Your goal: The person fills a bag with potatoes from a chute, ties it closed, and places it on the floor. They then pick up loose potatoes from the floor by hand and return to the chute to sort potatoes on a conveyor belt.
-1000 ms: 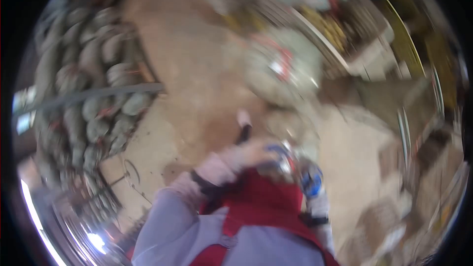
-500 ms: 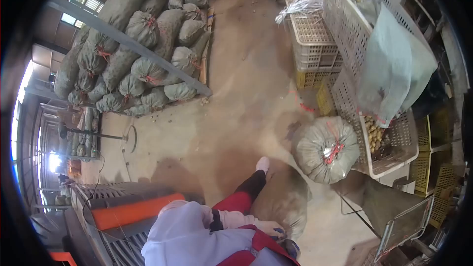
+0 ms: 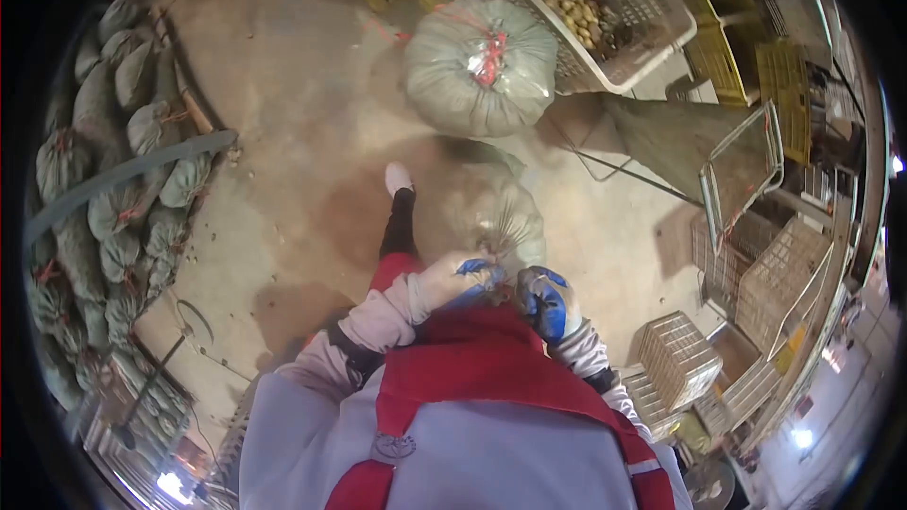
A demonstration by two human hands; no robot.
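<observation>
A grey-green mesh sack stands on the floor in front of me, its top drawn together in tight pleats. My left hand, in a blue-palmed glove, is closed around the gathered neck. Close beside it on the right, my right hand wears the same kind of glove. Its fingers are curled in at the bunched mouth, and what lies inside them is hidden. Just beyond, a full sack sits with its top tied in red string.
A pale crate of small potatoes adjoins the tied sack. To the right are a metal-framed stand with a cloth sheet, yellow crates and a plastic basket. Filled sacks are stacked at left behind a metal bar.
My view has swung down and to the right. The near sack and both hands are now central; my right hand has come into clear view at the sack's gathered neck.
</observation>
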